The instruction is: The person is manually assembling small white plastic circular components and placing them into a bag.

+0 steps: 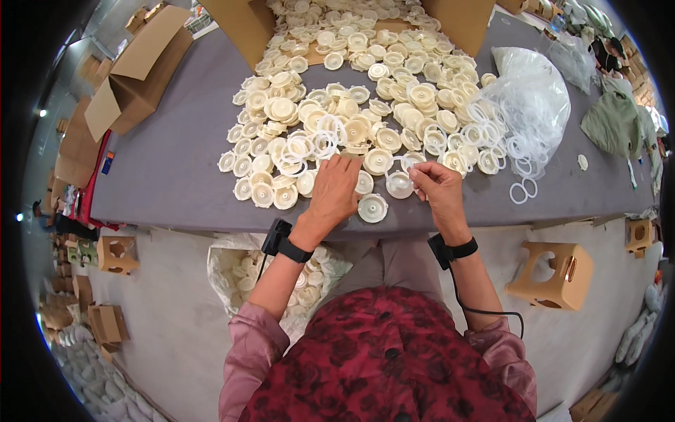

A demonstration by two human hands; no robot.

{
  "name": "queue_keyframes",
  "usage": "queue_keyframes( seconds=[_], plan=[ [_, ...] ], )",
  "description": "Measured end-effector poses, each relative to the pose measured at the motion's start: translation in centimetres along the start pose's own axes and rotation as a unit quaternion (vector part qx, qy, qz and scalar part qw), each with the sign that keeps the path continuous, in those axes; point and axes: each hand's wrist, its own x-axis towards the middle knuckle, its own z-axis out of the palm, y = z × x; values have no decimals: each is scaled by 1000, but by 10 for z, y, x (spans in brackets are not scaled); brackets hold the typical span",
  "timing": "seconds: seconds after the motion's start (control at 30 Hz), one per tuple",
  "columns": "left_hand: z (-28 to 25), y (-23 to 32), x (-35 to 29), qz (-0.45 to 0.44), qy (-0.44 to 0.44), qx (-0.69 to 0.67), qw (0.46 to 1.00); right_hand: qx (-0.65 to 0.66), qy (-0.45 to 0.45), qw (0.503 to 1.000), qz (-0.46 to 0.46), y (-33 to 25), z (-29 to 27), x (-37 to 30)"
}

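Observation:
Cream plastic caps [281, 109], round with small tabs on the rim, lie in a spread heap on the grey-covered table. My left hand [336, 188] is over the near edge of the heap, fingers curled down; whatever they grip is hidden. To its right, my right hand [439, 190] pinches a thin white ring [401, 163] between thumb and forefinger, just above a cap [399, 185]. Another cap [373, 208] lies near the table edge between my hands. Loose white rings [327, 135] rest on the caps beyond my left hand.
An open carton [239, 28] spills caps at the back. A clear bag [534, 98] of white rings lies at right. Another cardboard box [137, 74] stands at left. Below the table are a sack of caps [242, 264] and a tan plastic stool [562, 274].

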Motion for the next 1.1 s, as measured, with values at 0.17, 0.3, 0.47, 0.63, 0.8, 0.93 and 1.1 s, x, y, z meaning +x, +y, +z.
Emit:
queue_keyframes(
  seconds=[0.17,0.3,0.47,0.63,0.8,0.93,1.1],
  plan=[
    [-12,7,8,54,-12,38,998,-11,-1,1000,-15,3,-6,-11],
    [-32,11,10,25,47,-18,998,55,-25,998,-6,-7,4,-23],
    [-37,34,-7,-155,-19,-423,892,147,-80,986,14,-12,22,-34],
    [-29,48,-36,-203,0,-621,757,-43,-81,995,-30,-13,30,-44],
    [-23,48,-58,-191,23,-690,698,-65,-71,994,-48,-15,38,-57],
    [-29,53,-68,-145,29,-698,701,-116,-72,990,-42,-15,41,-66],
    [-20,55,-81,-178,57,-687,703,-113,-76,989,-55,-4,40,-71]
  ],
)
